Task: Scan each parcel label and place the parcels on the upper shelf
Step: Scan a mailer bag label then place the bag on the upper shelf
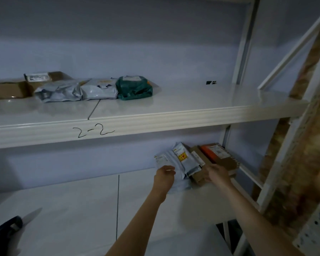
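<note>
Unscanned parcels were heaped on the lower shelf, lower right of frame, a grey mailer pinched by the left hand for lifting, the right hand laid uncurled on a cardboard box.

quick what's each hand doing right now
Left hand: grips the white mailer.
Right hand: on the brown box; grip cannot be told.

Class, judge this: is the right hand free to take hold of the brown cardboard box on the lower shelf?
Probably yes: the right hand already rests at the cardboard box, with nothing between them.
</note>
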`<state>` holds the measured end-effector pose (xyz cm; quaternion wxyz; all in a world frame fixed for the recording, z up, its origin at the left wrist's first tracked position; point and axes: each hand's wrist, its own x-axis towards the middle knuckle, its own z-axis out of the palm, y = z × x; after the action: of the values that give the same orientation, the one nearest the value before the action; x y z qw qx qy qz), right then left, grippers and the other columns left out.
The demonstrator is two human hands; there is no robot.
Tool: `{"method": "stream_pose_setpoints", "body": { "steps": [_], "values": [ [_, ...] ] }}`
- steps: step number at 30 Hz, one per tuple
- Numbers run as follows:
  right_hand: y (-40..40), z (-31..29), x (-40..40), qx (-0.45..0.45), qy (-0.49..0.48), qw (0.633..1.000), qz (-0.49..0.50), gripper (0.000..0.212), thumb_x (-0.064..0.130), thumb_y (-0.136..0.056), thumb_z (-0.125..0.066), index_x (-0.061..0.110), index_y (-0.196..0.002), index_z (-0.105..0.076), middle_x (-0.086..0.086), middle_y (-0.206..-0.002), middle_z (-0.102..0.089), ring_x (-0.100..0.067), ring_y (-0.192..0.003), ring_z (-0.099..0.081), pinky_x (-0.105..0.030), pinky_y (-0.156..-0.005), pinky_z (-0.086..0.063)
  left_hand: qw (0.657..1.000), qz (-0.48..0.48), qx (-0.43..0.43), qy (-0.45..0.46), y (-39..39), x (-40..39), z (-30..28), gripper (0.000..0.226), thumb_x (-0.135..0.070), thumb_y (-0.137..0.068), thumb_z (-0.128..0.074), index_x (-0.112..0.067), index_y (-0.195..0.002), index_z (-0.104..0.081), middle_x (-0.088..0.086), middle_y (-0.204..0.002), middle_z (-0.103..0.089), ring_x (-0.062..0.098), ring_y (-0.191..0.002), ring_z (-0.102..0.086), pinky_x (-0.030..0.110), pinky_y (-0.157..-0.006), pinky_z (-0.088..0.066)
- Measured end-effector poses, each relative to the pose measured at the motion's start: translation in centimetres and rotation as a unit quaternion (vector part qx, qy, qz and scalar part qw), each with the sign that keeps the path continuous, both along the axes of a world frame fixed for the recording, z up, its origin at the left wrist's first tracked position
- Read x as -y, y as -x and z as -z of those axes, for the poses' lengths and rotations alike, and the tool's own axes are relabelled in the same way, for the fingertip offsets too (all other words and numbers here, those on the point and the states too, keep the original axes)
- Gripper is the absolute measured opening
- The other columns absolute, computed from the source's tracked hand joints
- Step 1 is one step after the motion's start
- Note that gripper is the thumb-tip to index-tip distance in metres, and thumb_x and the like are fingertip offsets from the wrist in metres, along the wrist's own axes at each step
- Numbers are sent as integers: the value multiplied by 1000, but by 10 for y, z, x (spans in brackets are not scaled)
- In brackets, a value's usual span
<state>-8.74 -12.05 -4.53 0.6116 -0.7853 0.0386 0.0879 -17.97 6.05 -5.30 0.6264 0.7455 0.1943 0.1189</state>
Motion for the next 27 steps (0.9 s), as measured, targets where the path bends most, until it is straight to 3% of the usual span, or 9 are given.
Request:
{"method": "stream_pose_setpoints", "body": {
  "steps": [4,7,10,14,17,19,21,24,27],
  "values": [
    [-54,28,-5,-26,6,999,-21,19,17,-93,-54,24,-77,-62,-11,-91,-67,-31,-87,-65,-52,-92,-56,999,0,-40,-7,-51,-8,30,24,-3,-92,-50,-12,-104,-68,19,-115,-68,42,-108,-62,43,-90,-51],
    [-74,25,-19,-34,28,998,-52,11,33,-86,-56,27,-79,-63,-8,-96,-71,-29,-92,-69,-47,-90,-58,996,-36,-84,-11,-83,-17,45,19,-12,-90,-53,-18,-102,-67,19,-115,-68,40,-106,-63,41,-88,-53],
    [-90,19,-46,-60,30,993,-101,16,21,-98,-50,21,-84,-57,-4,-92,-61,-22,-85,-58,-31,-81,-49,988,-82,-123,-31,-108,-33,53,21,-15,-92,-54,-14,-109,-67,17,-118,-67,36,-109,-62,32,-90,-49],
    [-125,40,-88,-69,89,982,-150,25,12,-99,-45,16,-75,-50,-9,-89,-51,-21,-80,-47,-31,-72,-37,976,-155,-149,-19,-126,-53,67,32,-19,-92,-55,-11,-122,-60,15,-122,-65,33,-112,-61,33,-98,-48],
    [-142,54,-115,-98,170,963,-182,17,6,-99,-42,3,-104,-58,-20,-103,-54,-22,-74,-47,-34,-66,-34,970,-177,-163,19,-134,-65,82,42,-21,-94,-55,-9,-134,-52,17,-130,-59,33,-117,-58,35,-99,-47],
    [-150,63,-127,-106,213,950,-204,38,9,-101,-42,0,-137,-49,-15,-115,-58,-19,-68,-49,-32,-63,-40,969,-172,-169,59,-142,-72,89,51,-22,-95,-56,-8,-142,-44,18,-138,-52,34,-122,-54,37,-101,-46],
    [-156,69,-133,-110,221,943,-221,50,12,-99,-41,3,-148,-39,-8,-104,-56,-20,-74,-53,-31,-61,-38,967,-157,-181,84,-150,-79,94,57,-23,-95,-56,-7,-147,-36,19,-143,-47,35,-126,-49,39,-101,-44],
    [-163,75,-137,-105,235,935,-242,52,16,-98,-46,5,-148,-37,-8,-98,-53,-24,-83,-58,-32,-66,-38,965,-134,-196,114,-158,-86,101,56,-26,-96,-56,-1,-143,-39,20,-139,-49,36,-122,-51,39,-94,-45],
    [-168,80,-143,-137,217,938,-232,29,15,-97,-45,7,-125,-49,-9,-83,-49,-20,-66,-47,-30,-59,-33,963,-105,-207,137,-161,-91,111,44,-27,-97,-54,3,-128,-52,21,-126,-57,35,-112,-56,40,-87,-48]
  ]
}}
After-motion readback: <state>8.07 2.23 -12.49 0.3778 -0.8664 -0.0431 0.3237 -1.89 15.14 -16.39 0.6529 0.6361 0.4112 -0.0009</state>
